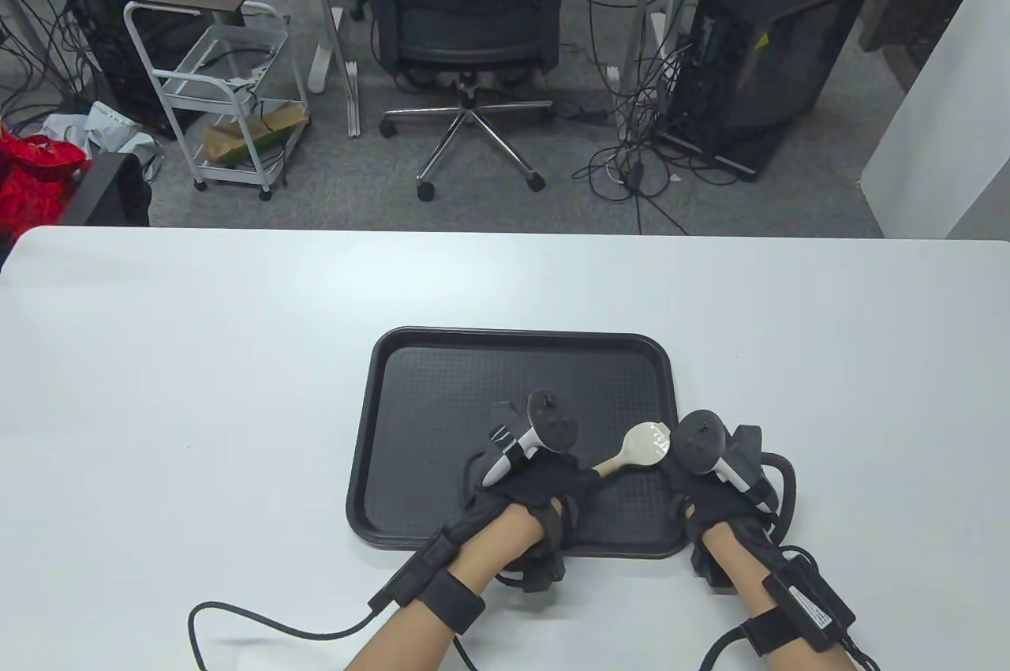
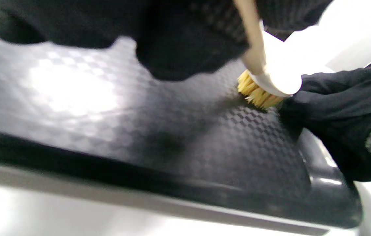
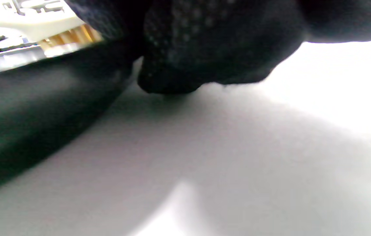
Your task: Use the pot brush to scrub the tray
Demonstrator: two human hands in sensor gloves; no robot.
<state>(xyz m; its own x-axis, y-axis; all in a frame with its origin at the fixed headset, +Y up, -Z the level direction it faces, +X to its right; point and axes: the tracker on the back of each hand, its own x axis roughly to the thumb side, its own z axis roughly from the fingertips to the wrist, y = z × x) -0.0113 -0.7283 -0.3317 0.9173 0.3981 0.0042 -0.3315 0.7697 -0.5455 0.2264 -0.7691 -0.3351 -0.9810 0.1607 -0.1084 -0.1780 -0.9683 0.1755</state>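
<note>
Black tray [image 1: 442, 387] lies flat on the white tabletop [image 1: 197, 355], toward the 6 o'clock edge in the table view, its surface checker-textured.

Left hand [image 1: 529, 489] sits over the tray's 6 o'clock half. Its grip is closed round the wooden handle of the pot brush [image 1: 643, 446], which runs from that hand toward 2 o'clock. Brush head is white and round. In the left wrist view the yellow bristles [image 2: 259, 95] are down on the tray floor, near the tray's 3 o'clock rim.

Right hand [image 1: 710, 497] is at the tray's 4 o'clock corner, just beside the brush head. In the right wrist view its gloved fingers [image 3: 205, 49] rest at the tray's outer rim and on the tabletop. Whether this grip clasps the rim or merely rests against it cannot be told; too blurred.

Beyond the tabletop at 12 o'clock: office chair [image 1: 469, 8], white wire cart [image 1: 229, 95], dark computer tower [image 1: 757, 63].
</note>
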